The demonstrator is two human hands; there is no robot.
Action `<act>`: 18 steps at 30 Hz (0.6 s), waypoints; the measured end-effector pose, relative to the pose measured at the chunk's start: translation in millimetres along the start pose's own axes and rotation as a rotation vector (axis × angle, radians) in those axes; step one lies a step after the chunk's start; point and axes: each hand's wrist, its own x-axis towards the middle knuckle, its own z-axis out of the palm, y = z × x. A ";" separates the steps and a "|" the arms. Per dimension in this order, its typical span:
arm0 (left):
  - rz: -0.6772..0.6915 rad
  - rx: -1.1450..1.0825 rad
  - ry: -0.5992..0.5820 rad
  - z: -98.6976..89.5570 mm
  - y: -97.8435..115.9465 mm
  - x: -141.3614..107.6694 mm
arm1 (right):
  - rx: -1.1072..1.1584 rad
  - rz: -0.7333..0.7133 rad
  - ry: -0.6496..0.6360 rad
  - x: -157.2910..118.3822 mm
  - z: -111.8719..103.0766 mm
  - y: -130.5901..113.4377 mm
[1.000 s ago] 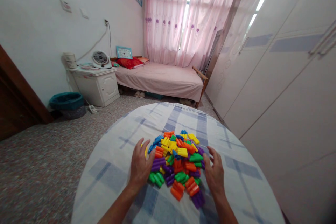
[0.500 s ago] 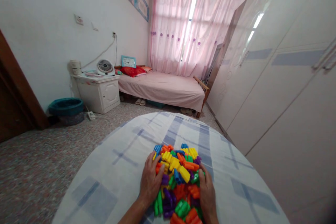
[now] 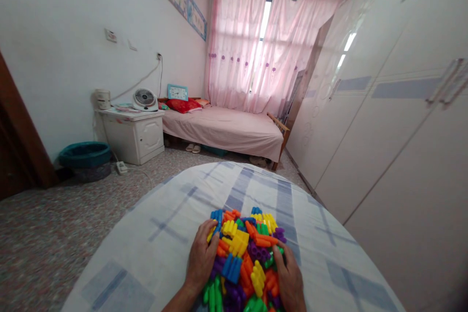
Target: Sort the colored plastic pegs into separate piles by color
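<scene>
The bottom edge crops the colourful pile point(image 3: 239, 243) and tablecloth point(image 3: 146, 263); the left fingers point(image 3: 203, 231) partly hide a yellow piece point(image 3: 211, 235).

1 white fan point(image 3: 145, 100) stands on 1 white cabinet point(image 3: 122, 137) beside 1 bed point(image 3: 228, 130) near pink curtains point(image 3: 237, 34).

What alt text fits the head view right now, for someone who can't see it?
A person's left hand and right hand flank a heap of multicolored plastic pieces on a blue-and-white patterned tablecloth. Beyond are a bed with a pink cover, a white cabinet bearing a fan, pink curtains, and a white wardrobe along the right.
</scene>
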 end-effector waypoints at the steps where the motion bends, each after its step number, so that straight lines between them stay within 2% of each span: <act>1: 0.003 0.003 -0.001 -0.4 0.3 -0.1 | -0.002 -0.005 0.000 0.3 0.2 0.8; 8: 0.028 -0.001 -0.017 -2.3 4.8 -1.2 | -0.046 -0.007 0.015 1.6 0.6 2.0; 13: 0.035 0.019 -0.016 -2.9 9.8 -1.6 | -0.063 0.008 -0.017 9.6 0.9 13.1; 18: 0.030 0.032 -0.023 -3.8 11.3 -1.8 | -0.058 -0.098 0.034 14.2 4.3 21.1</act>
